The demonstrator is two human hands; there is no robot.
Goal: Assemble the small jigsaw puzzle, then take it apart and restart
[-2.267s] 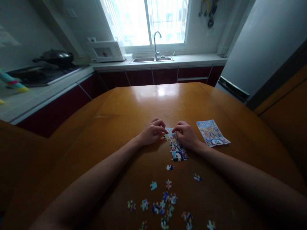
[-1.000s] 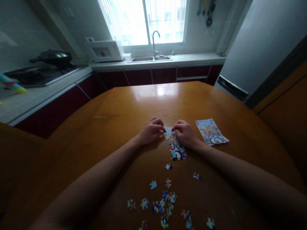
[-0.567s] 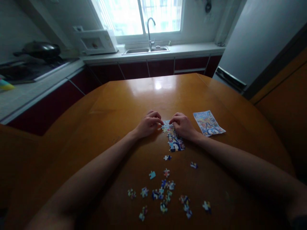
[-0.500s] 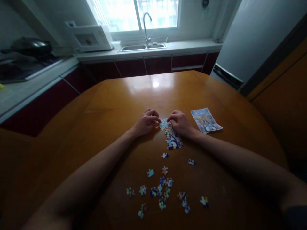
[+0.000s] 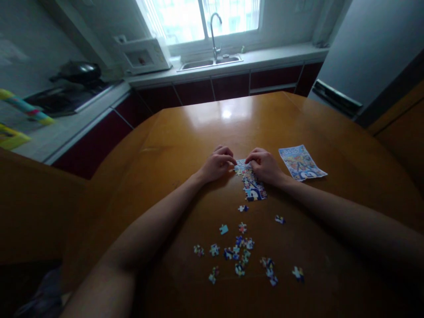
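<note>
A partly joined jigsaw puzzle lies on the wooden table, its left edge uneven with knobs. My left hand is at its upper left corner, thumb and index finger closed together on a puzzle piece at the edge; the piece is mostly hidden. My right hand rests on the upper right side with curled fingers pressed on the puzzle, covering part of it. Closer to me lie several loose pieces, among them a plain light-blue piece, a reddish piece and a white-and-blue piece.
A creased picture sheet lies right of my right hand. The wooden table reaches toward a counter with a sink, a white microwave and a wok on the stove. A fridge stands at the right.
The camera view has turned left, so everything sits further right in the picture. Both hands stay at the top of the puzzle with little visible movement.
</note>
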